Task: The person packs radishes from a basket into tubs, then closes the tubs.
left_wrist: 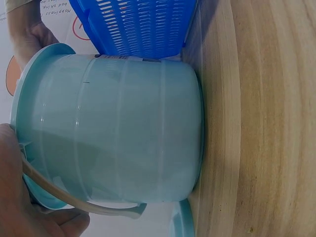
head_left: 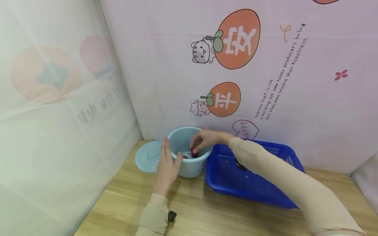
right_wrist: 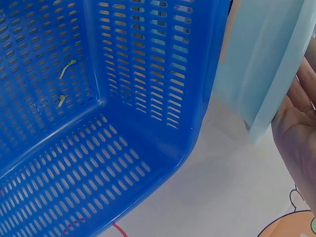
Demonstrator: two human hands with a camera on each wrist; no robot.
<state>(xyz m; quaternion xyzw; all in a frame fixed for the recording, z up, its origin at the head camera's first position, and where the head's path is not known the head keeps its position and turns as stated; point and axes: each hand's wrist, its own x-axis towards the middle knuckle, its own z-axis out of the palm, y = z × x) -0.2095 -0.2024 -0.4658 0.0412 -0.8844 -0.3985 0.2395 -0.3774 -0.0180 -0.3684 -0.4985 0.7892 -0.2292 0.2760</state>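
A light blue bucket (head_left: 192,168) stands upright on the wooden table, a few red pieces low inside it. Reaching in over its far right rim, my right hand (head_left: 206,139) pinches a small round red radish (head_left: 194,150) between thumb and fingers. My left hand (head_left: 169,164) rests at the bucket's near left rim, fingers straight along the side and thumb at the front edge. The left wrist view shows the bucket's pale handle (left_wrist: 81,203) hanging beside those fingers. In the right wrist view, the right fingers are mostly hidden behind the bucket wall.
Right of the bucket is a blue slotted basket (head_left: 251,195), close against it, with small stem scraps (right_wrist: 66,68) on its floor. A round light blue lid (head_left: 144,157) lies to the left. Printed cloth (head_left: 165,65) hangs behind the table (head_left: 200,213) and at its left.
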